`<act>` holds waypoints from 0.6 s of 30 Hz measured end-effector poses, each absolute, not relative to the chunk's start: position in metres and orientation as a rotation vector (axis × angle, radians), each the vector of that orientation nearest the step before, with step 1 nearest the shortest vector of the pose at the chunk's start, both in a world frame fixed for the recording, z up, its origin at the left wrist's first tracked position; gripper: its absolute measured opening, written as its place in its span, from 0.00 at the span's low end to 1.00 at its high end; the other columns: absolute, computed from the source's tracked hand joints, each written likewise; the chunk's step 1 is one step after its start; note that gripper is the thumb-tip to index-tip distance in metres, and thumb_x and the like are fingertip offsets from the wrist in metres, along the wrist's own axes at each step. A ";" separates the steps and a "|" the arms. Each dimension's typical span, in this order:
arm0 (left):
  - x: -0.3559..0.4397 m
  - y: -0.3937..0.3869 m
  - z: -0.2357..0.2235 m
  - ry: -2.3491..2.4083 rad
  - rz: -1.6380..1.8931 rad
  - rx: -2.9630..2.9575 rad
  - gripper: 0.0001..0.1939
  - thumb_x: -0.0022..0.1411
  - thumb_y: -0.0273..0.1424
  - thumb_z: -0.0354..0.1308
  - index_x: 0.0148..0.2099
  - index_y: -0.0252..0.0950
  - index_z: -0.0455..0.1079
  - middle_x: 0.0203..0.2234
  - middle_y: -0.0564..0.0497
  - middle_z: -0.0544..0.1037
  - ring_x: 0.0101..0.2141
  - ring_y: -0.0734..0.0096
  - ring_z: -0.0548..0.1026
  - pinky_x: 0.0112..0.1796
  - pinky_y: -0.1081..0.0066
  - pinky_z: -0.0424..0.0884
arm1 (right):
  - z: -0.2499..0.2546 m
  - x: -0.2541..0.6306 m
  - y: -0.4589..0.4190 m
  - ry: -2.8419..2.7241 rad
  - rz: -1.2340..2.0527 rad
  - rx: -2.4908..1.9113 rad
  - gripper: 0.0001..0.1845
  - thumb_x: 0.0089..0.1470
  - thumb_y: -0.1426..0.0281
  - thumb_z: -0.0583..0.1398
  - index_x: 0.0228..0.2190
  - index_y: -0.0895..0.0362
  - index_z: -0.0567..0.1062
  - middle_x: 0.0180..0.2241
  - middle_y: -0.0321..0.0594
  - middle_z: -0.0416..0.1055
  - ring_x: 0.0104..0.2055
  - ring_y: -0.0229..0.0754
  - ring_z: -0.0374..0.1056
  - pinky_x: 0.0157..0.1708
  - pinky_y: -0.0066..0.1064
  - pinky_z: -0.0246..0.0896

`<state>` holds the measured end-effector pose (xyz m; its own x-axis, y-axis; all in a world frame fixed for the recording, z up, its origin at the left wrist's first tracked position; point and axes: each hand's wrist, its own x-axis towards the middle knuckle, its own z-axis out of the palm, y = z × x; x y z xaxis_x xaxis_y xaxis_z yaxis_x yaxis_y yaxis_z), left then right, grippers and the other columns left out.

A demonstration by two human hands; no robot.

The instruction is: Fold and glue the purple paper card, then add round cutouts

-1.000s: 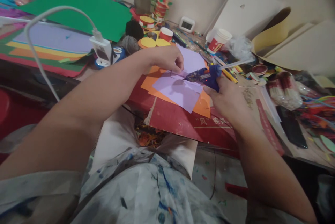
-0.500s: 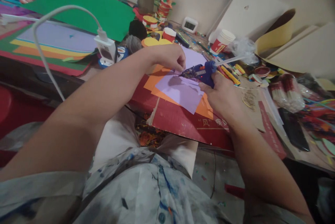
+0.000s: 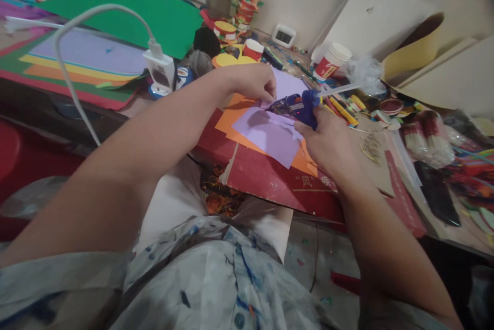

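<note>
Right hand clamped on a glue gun, left hand curled at purple paper with its grip unclear, a person at a cluttered desk appears midway through gluing, the paper lying over orange sheets with no finished join visible.

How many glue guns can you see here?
1: the blue glue gun, held in the right hand, its nozzle end close to the left hand, above the purple paper. Others could be hidden in the clutter.
</note>
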<state>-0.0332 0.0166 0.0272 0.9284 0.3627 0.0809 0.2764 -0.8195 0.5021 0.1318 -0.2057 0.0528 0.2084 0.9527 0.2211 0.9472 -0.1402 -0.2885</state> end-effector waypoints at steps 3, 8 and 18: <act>-0.033 0.018 0.027 0.491 0.188 2.597 0.17 0.58 0.36 0.62 0.46 0.45 0.89 0.37 0.54 0.88 0.45 0.65 0.81 0.51 0.71 0.69 | 0.049 0.132 -0.203 -1.799 0.019 -2.089 0.13 0.60 0.66 0.62 0.45 0.55 0.80 0.41 0.53 0.81 0.46 0.62 0.77 0.43 0.46 0.67; -0.032 0.021 0.025 0.482 0.208 2.577 0.18 0.59 0.39 0.63 0.48 0.45 0.88 0.42 0.54 0.89 0.45 0.66 0.81 0.51 0.71 0.69 | 0.048 0.151 -0.216 -1.774 0.008 -2.099 0.13 0.61 0.62 0.60 0.43 0.54 0.80 0.38 0.52 0.80 0.43 0.59 0.75 0.40 0.45 0.66; -0.032 0.026 0.022 0.479 0.221 2.560 0.18 0.58 0.40 0.65 0.49 0.47 0.88 0.41 0.56 0.89 0.46 0.65 0.81 0.51 0.69 0.71 | 0.060 0.150 -0.228 -1.762 0.023 -2.196 0.09 0.61 0.63 0.61 0.40 0.53 0.78 0.36 0.50 0.77 0.40 0.58 0.74 0.40 0.45 0.65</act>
